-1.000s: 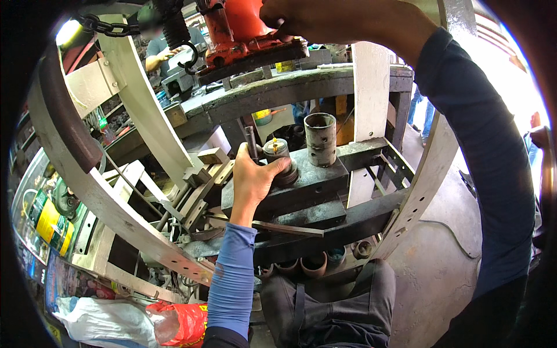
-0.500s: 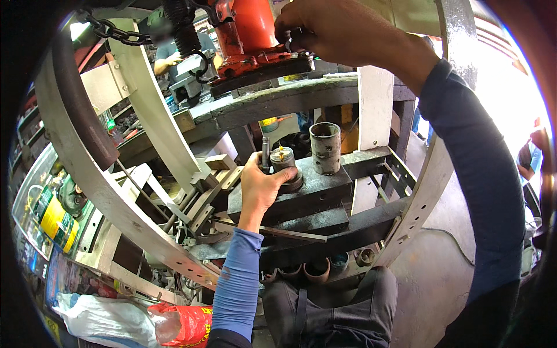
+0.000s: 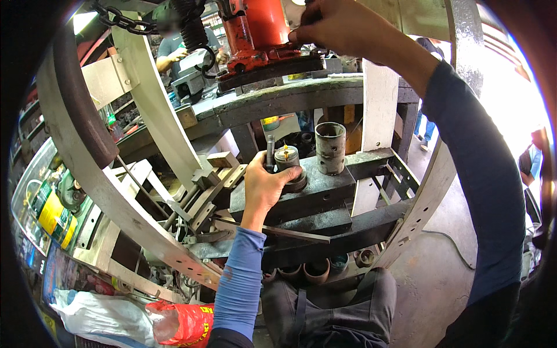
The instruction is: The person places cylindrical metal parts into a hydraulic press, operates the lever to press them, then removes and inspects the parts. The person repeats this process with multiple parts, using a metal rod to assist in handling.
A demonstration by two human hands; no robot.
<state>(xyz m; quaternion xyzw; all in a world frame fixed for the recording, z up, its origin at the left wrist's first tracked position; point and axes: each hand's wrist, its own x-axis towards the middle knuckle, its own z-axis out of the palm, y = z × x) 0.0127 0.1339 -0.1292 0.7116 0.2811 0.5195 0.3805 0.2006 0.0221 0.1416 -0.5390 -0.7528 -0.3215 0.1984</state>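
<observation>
My left hand (image 3: 268,184) is wrapped round a short metal cylinder (image 3: 286,159) with a small yellowish fitting on top; it rests on a dark steel block (image 3: 243,206). A slim metal pin (image 3: 270,152) stands beside it. A taller hollow, holed sleeve (image 3: 330,149) stands to the right. Above, my right hand (image 3: 339,30) is raised with curled fingers at the right side of a red hydraulic jack (image 3: 268,23), which has a dark plate (image 3: 270,75) under it. What those fingertips grip is hidden.
White steel uprights (image 3: 154,116) frame the work. A chain (image 3: 125,22) and coil spring (image 3: 191,29) hang at upper left. Behind are a bench (image 3: 243,101) and a co-worker's hand (image 3: 177,55). A red bag (image 3: 180,322) lies lower left; another person's legs (image 3: 425,127) show at right.
The whole view has shifted, so things sit a little further right and lower than a second ago. My right hand's fingers have moved slightly on the jack; my left hand still grips the cylinder.
</observation>
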